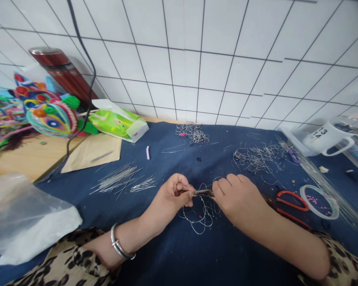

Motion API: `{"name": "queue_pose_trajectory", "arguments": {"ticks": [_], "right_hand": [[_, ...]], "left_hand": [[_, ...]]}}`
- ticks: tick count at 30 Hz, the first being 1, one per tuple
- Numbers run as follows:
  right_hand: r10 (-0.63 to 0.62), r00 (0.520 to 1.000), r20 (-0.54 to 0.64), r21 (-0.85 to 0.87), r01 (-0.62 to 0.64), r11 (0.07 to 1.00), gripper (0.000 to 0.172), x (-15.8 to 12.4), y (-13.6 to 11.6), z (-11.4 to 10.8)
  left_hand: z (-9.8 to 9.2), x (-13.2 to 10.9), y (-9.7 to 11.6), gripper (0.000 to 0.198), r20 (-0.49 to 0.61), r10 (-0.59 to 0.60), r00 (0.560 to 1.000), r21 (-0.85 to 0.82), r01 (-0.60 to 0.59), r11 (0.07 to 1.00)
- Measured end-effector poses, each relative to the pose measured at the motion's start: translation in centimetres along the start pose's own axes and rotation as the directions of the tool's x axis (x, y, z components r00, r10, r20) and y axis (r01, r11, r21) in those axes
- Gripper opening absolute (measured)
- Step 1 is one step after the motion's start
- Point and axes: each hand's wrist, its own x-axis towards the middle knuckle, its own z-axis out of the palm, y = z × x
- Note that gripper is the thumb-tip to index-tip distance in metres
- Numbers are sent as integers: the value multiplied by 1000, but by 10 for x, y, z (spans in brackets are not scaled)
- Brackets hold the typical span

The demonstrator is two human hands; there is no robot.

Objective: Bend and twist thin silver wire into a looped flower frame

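Observation:
My left hand (pixel 174 194) is closed in a pinch on thin silvery wire (pixel 199 226), whose loose loops hang below the fingers over the dark blue cloth. In my right hand (pixel 234 198) is a pair of pliers (pixel 203 192); the fingers wrap round the handles, which are mostly hidden. The plier jaws point left and meet the left fingertips. What exactly lies between the jaws is too small to tell. Left of my left hand lie a bundle of thin metal needles (pixel 117 178) and a smaller bunch of short ones (pixel 143 184).
Wire tangles (pixel 258 157) lie at the back right and a second tangle (pixel 192 133) at the back. Orange-handled scissors (pixel 292 200) and a round dish (pixel 334 208) sit right. A mug (pixel 329 139) stands behind. At left are a plastic bag (pixel 32 222), a green packet (pixel 119 121) and a cable (pixel 91 75).

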Motion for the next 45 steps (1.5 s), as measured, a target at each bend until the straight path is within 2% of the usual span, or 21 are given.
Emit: {"name": "queue_pose_trajectory", "arguments": {"ticks": [18,33,38,45], "right_hand": [[-12,999,38,-48,14,999,15,-1,-2,-6],[-40,998,50,-16,40,999,16,-3,1,1],[-19,1000,15,8,19,1000,14,-1,2,5],[27,1000,-8,33,-27,999,8,-1,-1,2]], "left_hand": [[-1,-1,-2,15,-6,3,1000,50,-2,999],[-2,1,-1,16,19,-8,1000,67,6,998],[-4,0,-3,15,23,5,1000,50,-6,999],[-3,2,-2,15,-26,11,1000,17,-11,1000]]}}
